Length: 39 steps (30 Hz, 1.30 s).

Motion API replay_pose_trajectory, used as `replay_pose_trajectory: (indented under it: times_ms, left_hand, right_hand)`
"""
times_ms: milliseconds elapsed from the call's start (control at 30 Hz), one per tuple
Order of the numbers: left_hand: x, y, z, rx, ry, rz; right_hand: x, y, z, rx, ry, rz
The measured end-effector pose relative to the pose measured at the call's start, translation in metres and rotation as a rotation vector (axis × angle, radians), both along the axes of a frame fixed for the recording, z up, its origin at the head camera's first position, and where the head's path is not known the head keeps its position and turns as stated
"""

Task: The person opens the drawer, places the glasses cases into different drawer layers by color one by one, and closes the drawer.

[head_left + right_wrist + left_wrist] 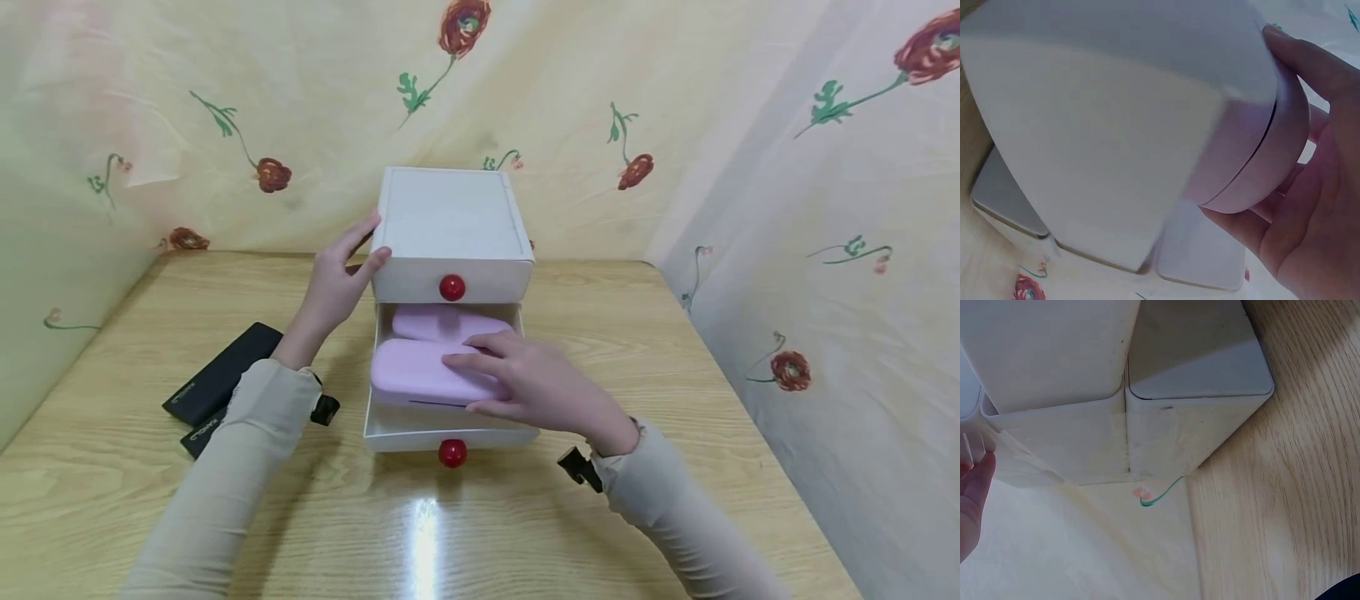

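A small white drawer cabinet (453, 212) stands at the back of the table, its middle drawer (390, 440) pulled out. Two lilac glasses cases are in that drawer. The front case (416, 371) sits raised and tilted, and my right hand (543, 390) grips its right end. In the right wrist view, the thumb and fingers wrap around that lilac case (1254, 159), which shows a dark seam. The rear case (420, 321) lies behind it, partly under the upper drawer. My left hand (337, 279) rests against the cabinet's upper left side, fingers extended.
Two black boxes (225, 375) with pale lettering lie overlapping on the left of the wooden table (615, 333). Red knobs (452, 287) stick out from the drawer fronts. Flower-printed cloth (337, 100) hangs behind and along both sides.
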<state>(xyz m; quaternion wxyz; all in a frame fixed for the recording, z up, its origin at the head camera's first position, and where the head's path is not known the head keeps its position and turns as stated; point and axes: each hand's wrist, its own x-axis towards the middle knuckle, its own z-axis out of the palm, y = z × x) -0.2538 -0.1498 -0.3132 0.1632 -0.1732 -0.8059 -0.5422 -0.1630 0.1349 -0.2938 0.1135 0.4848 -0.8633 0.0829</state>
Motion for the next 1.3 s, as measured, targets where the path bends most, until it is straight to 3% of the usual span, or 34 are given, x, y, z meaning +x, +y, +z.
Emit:
replay_pose_trajectory:
  times_ms: [600, 1000, 1300]
  left_hand:
    - [-0.002, 0.000, -0.001, 0.004, -0.010, 0.000]
    - [-0.001, 0.000, -0.001, 0.000, -0.021, -0.005]
    - [0.000, 0.000, 0.000, 0.003, -0.023, -0.006]
  right_hand:
    - [-0.003, -0.004, -0.024, 0.086, -0.059, -0.050]
    - [-0.004, -0.008, -0.030, 0.141, -0.081, -0.107]
    - [-0.005, -0.010, -0.031, 0.134, -0.082, -0.106]
